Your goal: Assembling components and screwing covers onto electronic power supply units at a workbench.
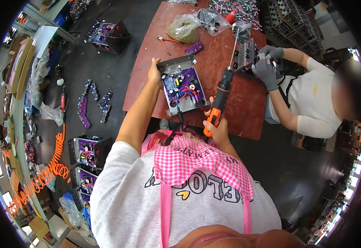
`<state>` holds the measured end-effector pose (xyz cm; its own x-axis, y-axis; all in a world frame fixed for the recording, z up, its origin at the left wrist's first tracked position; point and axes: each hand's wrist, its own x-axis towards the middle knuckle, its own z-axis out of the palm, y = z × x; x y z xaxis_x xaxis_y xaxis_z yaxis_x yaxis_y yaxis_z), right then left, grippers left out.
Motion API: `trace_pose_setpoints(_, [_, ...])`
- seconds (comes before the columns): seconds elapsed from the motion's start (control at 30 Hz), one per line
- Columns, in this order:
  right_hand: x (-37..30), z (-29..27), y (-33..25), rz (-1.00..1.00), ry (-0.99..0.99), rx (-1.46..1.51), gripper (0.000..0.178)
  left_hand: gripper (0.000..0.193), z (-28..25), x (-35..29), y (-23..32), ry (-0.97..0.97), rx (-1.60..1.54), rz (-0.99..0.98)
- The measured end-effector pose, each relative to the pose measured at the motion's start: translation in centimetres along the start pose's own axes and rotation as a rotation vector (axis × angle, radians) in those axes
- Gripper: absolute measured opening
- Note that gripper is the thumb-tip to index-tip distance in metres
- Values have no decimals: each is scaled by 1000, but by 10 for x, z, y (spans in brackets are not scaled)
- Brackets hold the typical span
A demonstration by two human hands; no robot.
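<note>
In front of me on the red-brown table (147, 49) sits an open metal chassis (196, 70) with a purple circuit board (172, 84) and red and blue wires inside. A black cable runs from its near side towards my apron. My left hand (155, 75) grips the chassis by its left edge, thumb on top and the other fingers mostly hidden. Wrapped around the orange handle of a black power screwdriver (220, 97) is my right hand (218, 129). The screwdriver stands right of the chassis, apart from it, its long bit pointing up and away.
Farther back lie orange-handled pliers (170, 40), a bag of small hardware (183, 32), a loose purple board (194, 48) and a red-capped bottle (232, 15). At right, a co-worker's gloved hands (266, 72) hold another unit (245, 54). Leftward are open units (88, 151) and an orange coiled hose (57, 159).
</note>
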<state>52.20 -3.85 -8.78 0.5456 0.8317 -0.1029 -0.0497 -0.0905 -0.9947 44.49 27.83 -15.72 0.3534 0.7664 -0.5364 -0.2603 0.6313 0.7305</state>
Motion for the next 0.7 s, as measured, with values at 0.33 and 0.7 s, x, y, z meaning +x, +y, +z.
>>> trace_pose_setpoints(0.33, [7,6,-4,29,92,115,72,32,-1,-99,11,-199,748,998])
trace_pose_setpoints(0.7, [-18,1,1,66,22,129,72,44,47,-96,14,-667,1283,750])
